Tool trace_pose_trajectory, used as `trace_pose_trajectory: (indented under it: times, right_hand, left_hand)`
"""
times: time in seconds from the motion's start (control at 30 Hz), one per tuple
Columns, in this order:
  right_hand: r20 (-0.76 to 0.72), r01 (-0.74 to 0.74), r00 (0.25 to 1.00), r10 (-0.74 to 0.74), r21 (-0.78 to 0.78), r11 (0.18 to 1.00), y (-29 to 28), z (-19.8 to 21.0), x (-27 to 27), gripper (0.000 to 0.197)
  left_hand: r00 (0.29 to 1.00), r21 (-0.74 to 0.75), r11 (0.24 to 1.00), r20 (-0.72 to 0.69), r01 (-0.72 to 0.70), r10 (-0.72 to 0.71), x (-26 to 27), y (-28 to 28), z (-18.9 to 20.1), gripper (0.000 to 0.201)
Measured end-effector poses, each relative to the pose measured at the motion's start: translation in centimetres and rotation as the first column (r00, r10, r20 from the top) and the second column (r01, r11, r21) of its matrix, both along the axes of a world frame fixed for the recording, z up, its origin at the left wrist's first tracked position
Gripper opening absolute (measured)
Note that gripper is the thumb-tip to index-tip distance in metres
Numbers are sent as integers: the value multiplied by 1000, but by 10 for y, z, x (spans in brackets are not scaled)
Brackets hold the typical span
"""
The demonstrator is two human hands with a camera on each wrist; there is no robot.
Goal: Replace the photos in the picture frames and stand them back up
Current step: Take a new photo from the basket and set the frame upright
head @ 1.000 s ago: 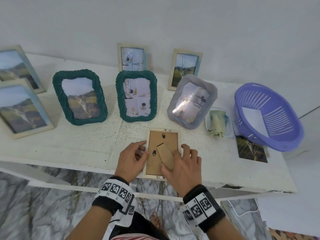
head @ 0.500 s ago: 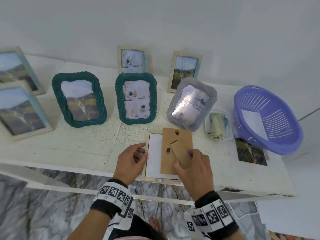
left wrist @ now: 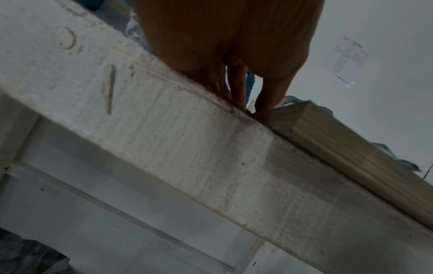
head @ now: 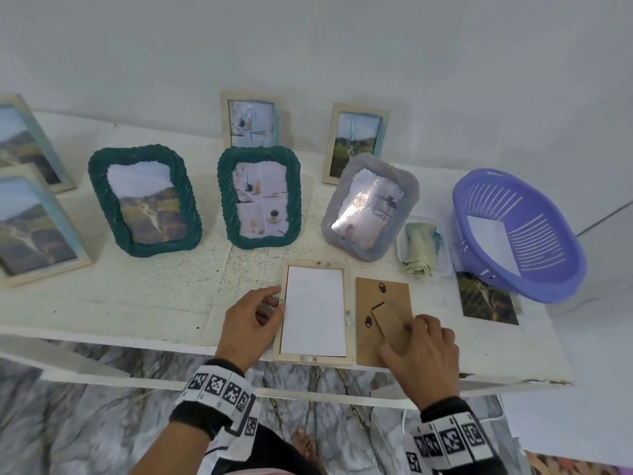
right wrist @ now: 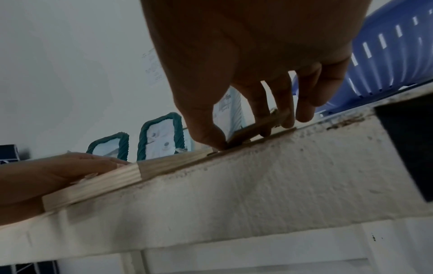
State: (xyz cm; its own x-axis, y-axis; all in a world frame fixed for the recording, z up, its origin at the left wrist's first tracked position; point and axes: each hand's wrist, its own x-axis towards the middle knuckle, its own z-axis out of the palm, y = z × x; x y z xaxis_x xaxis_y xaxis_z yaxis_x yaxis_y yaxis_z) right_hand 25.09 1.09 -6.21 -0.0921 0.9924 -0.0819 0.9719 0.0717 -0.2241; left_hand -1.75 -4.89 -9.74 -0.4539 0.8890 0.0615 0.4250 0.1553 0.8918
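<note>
At the near edge of the table [head: 137, 299]: a pale wooden frame [head: 347, 303] lies face down, its back now open.
Change: half a second ago the brown backing board [head: 370, 303] was lifted and partly over the frame; a second ago it was seated in it. Now it lies flat on the table just to the right of the frame, stand flap up.
Exposed: the white back of the old photo [head: 315, 310] shows inside the frame.
Right hand [head: 423, 358]: fingers curled down onto the board's stand flap, thumb and fingertips pinching it as seen from the right wrist.
Left hand [head: 251, 323]: thumb and curled fingers grip the frame's left rail, steadying it.
Meaning: judging by this, the frame is opened and the old photo is next to be lifted out.
New photo: a landscape print [head: 488, 299] lies loose on the table beside the purple basket [head: 548, 286], which holds a white sheet.
Other frames: two green frames [head: 99, 186] and a grey one [head: 337, 197] stand behind, with pale ones further back and left.
Writing: a printed sheet [left wrist: 346, 59] on the wall carries text too small to read; no brand is visible. The wrist bands [head: 219, 389] bear black-and-white square codes only.
</note>
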Motion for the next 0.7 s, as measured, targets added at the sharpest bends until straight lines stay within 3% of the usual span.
trace_pose_trajectory:
  times: [0.1, 0.2, 0.33, 0.5, 0.7]
  right_hand:
    - [-26, -11, 1000, 12, 34, 999, 2, 7, -10, 62]
    - [-155, -172, 969, 190, 121, 978, 5, 15, -32, 65]
    - [-101, -460, 886, 452, -80, 884, 8, 19, -67, 87]
    - [-30, -515, 853, 521, -211, 831, 17, 5, -94, 112]
    - [57, -524, 838, 542, -189, 830, 19, -10, -101, 122]
  left_hand:
    - [1000, 10, 1000, -7, 2, -2, 0, 0, -1, 30]
    - [1000, 20, 1000, 3, 6, -6, -1, 0, -1, 29]
    - [1000, 19, 1000, 4, 12, -12, -1, -1, 2, 28]
    - [1000, 15, 1000, -13, 12, -11, -1, 0, 3, 28]
    - [999, 12, 1000, -32, 13, -13, -2, 0, 2, 28]
